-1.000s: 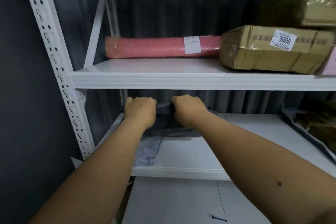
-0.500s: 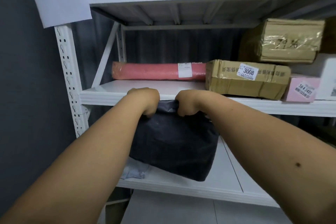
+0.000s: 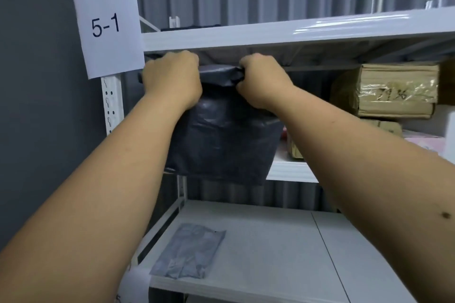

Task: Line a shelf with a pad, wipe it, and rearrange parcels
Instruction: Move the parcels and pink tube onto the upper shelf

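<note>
**Black bag lifted to top shelf edge, both hands gripping**

White metal shelving rack against grey corrugated wall, dark wall to the side. Left hand and right hand both curled tight round the rolled top edge of a black plastic parcel bag; bag hangs below the grip, in the air, in front of the middle shelf. Knuckles sit just under the front lip of the white top shelf, close to touching it; little room above the grip. Top shelf surface behind the lip mostly hidden, a dark flat item at its back left, unclear what.

Left of the grip: white paper sign marked "5-1", on the rack upright, just beside the left hand. Right of the grip: brown taped cardboard box stacked on another box on the middle shelf, pink parcel further right. Well below the grip: white lower shelf with a flat grey plastic mailer bag near its front left corner.

Versus 0.5 s ago: bag and hands have gone up from middle-shelf height to the top shelf lip; bag bottom now off the lower shelf, grey mailer uncovered.
</note>
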